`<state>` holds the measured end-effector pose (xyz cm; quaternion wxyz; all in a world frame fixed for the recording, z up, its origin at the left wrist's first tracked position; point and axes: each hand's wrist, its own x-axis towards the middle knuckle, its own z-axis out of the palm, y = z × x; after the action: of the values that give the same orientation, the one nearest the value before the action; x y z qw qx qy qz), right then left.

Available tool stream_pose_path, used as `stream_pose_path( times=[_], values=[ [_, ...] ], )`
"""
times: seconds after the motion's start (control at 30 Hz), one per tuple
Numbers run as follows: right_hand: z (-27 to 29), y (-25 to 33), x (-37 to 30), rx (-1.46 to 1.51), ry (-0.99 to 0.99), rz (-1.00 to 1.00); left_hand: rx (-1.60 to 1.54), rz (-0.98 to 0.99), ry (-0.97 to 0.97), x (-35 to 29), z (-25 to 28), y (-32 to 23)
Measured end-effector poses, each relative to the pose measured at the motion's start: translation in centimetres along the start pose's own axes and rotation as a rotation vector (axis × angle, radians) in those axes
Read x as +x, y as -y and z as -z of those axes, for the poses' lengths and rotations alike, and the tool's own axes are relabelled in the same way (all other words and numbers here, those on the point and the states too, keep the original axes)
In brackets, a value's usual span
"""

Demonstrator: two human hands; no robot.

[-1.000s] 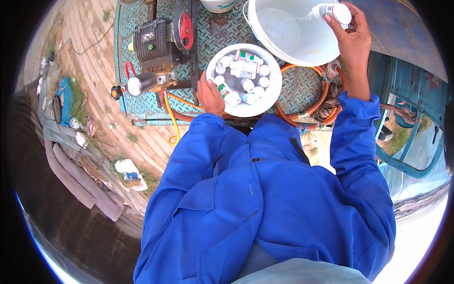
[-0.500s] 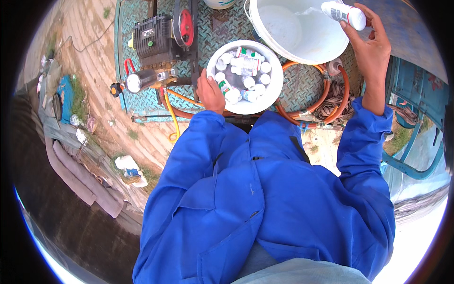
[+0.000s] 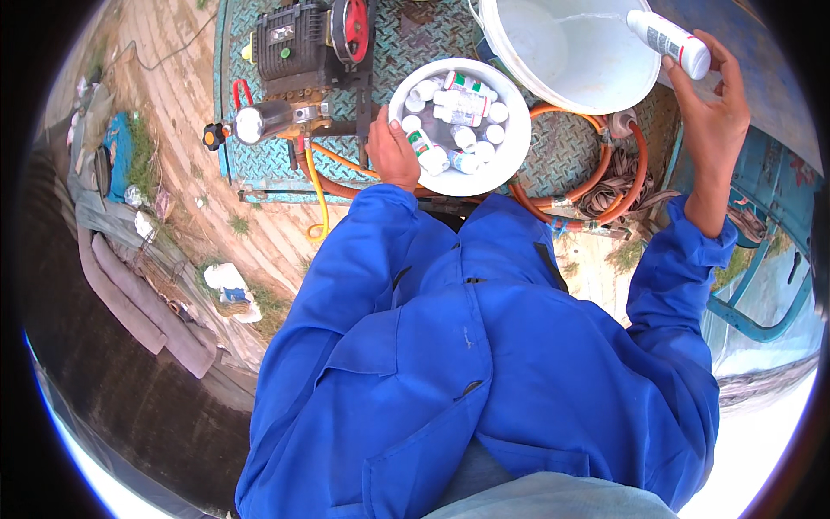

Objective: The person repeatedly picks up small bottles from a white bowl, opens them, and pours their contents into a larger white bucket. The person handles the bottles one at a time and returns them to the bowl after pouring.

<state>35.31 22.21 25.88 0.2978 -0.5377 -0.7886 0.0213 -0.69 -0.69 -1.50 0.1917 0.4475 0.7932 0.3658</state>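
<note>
My right hand point(image 3: 716, 102) grips a white bottle point(image 3: 670, 45) by its base end, tilted with its mouth over a large white bucket point(image 3: 501, 52). A thin stream of liquid runs from the mouth into the bucket. My left hand point(image 3: 393, 151) rests against the left rim of a smaller white tub point(image 3: 517, 156), fingers curled at its edge. Several white bottles point(image 3: 462, 108) with printed labels, some with green on them, lie inside that tub together with white caps.
A pump with a dark engine block point(image 3: 292, 52) and a red wheel point(image 3: 353, 30) stands at the left on the teal tread-plate platform point(image 3: 406, 39). Orange hose point(image 3: 575, 192) coils beside the tub. A yellow hose point(image 3: 318, 195) hangs over the front edge. Blue metal framework point(image 3: 761, 320) is at right.
The tub, bucket and pump all sit slightly differently in view, as the view has shifted. The bottle in my right hand stays tipped over the bucket, liquid still streaming out.
</note>
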Motion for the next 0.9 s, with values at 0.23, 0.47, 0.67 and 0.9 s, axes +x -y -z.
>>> stream_pose_path(
  times=[0.23,0.47,0.67,0.9],
  values=[
    [0.8,1.1,0.0,-0.056,-0.059,0.067,0.003,0.016,0.013,0.0,0.2,-0.2],
    [-3.8,-1.2,-1.2,-0.449,0.680,0.187,0.043,-0.033,-0.015,0.2,0.2,-0.2],
    [-4.4,-1.1,-1.6,-0.379,0.561,0.291,0.006,-0.006,-0.006,0.1,0.3,-0.2],
    [-4.3,-0.3,-0.9,-0.387,0.704,0.120,-0.003,0.008,0.001,0.2,0.4,-0.3]
  ],
)
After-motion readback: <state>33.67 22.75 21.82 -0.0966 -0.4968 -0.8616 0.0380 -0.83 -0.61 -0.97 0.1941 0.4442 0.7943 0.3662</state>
